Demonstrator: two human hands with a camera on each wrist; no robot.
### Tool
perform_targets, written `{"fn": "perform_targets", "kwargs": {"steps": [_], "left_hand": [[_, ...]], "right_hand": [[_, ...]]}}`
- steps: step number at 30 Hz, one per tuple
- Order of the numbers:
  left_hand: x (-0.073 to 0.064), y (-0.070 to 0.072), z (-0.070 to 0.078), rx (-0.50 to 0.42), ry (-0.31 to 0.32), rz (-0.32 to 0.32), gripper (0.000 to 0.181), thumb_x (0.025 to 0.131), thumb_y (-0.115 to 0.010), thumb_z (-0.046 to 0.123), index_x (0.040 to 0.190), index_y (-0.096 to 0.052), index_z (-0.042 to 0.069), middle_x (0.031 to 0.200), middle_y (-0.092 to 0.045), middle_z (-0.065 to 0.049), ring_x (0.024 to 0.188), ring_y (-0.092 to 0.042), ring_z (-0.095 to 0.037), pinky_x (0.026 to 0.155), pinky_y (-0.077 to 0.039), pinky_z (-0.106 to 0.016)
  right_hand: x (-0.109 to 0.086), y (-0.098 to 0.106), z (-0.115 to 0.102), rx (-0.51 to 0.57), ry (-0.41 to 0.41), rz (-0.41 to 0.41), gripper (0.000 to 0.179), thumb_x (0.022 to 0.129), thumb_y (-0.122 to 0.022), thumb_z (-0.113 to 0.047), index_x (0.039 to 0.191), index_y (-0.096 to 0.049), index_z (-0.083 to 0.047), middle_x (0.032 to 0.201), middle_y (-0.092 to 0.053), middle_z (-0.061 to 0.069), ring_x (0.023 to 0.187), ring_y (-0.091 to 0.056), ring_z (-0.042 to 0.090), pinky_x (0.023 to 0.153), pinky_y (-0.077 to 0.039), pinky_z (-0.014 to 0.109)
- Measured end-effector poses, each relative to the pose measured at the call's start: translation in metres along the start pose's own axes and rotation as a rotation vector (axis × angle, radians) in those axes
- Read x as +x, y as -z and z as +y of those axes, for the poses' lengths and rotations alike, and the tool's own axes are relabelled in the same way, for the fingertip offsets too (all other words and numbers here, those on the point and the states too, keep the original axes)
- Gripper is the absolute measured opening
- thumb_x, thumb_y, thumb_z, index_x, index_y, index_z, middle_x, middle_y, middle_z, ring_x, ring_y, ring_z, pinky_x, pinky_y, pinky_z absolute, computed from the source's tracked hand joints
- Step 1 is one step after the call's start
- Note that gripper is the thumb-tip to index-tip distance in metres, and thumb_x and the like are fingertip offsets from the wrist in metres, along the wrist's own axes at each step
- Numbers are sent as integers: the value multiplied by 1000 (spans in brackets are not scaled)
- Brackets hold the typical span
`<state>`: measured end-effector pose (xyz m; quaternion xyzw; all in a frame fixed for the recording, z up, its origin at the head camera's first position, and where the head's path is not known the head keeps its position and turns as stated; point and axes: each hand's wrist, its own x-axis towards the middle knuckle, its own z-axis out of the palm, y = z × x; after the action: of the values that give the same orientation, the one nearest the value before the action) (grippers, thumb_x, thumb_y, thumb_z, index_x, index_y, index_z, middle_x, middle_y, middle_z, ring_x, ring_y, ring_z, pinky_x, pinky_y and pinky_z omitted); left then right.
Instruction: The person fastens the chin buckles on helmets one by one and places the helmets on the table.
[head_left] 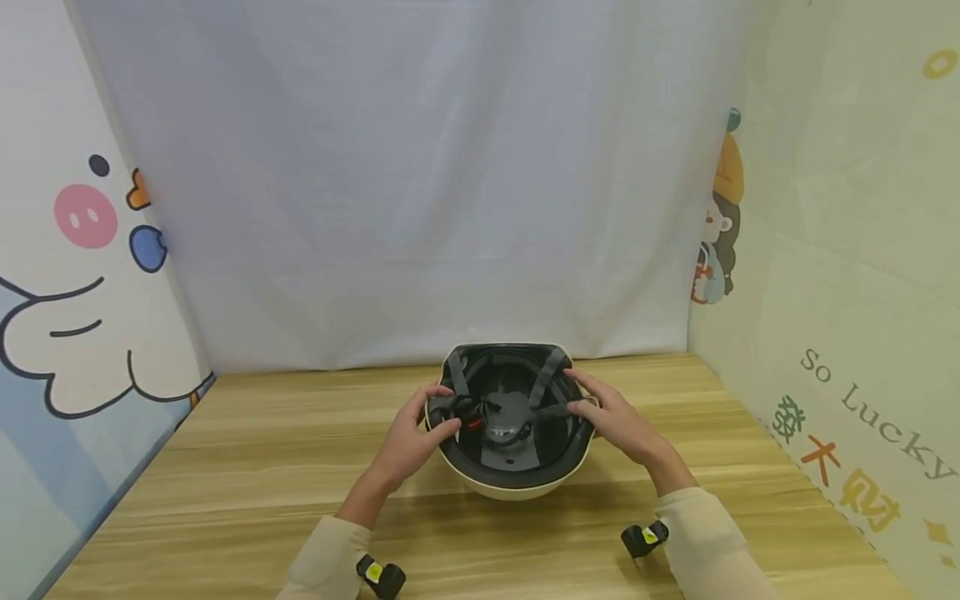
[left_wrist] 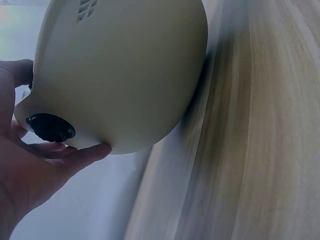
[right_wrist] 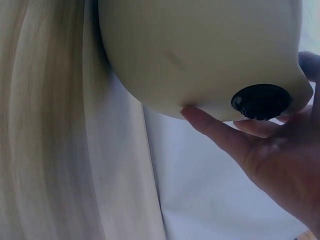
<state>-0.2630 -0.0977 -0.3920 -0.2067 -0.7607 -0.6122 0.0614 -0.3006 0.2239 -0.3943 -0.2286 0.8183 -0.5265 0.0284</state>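
A cream helmet (head_left: 517, 493) lies upside down on the wooden table, its black lining and straps facing up in the head view. My left hand (head_left: 412, 437) grips its left rim, thumb over the edge and fingers along the outer shell. On the opposite side, my right hand (head_left: 618, 421) holds the right rim in the same way. The left wrist view shows a round black knob (left_wrist: 50, 127) on the shell by the fingers; a similar black knob (right_wrist: 261, 101) appears in the right wrist view. Dark chin straps (head_left: 542, 379) and a buckle lie inside the helmet.
The wood-grain table (head_left: 300, 467) spreads around the helmet. A white curtain (head_left: 420, 183) hangs behind it. Printed panels stand at the sides: a cartoon wall (head_left: 82, 333) on the left and a lettered wall (head_left: 840, 275) on the right.
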Motion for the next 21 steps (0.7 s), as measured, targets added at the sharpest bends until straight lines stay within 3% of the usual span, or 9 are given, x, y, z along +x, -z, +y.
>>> {"fn": "perform_targets", "kwargs": {"steps": [2,5,11,21], "left_hand": [[1,0,0,9,-3,3,39,87,-65,6,121,-50,-3,145,-26,-24,133,-23,-36,97,-33,-51],[5,-1,-10,26,-3,17,38,86,-67,8,120,-52,-1,145,-28,-23,133,-24,-36,98,-31,-51],[12,-2,-31,104,-6,65,33,85,-69,13,115,-57,9,144,-32,-19,131,-28,-32,99,-33,-48],[11,-5,-28,220,-65,125,31,84,-68,13,113,-58,9,142,-34,-18,130,-30,-35,99,-30,-52]], "right_hand": [[0,-1,1,-47,9,18,54,98,-47,-15,147,-26,-8,150,-17,17,132,-21,42,91,-36,57],[-1,-3,-1,-125,37,61,53,98,-50,-21,145,-30,-10,149,-23,16,130,-24,44,97,-28,60],[-2,-6,-9,-241,120,135,53,95,-55,-24,142,-36,-7,146,-30,16,126,-33,44,94,-32,60],[-2,-9,-16,-309,206,172,57,93,-59,-18,142,-35,-2,149,-19,17,133,-22,38,90,-38,57]]}}
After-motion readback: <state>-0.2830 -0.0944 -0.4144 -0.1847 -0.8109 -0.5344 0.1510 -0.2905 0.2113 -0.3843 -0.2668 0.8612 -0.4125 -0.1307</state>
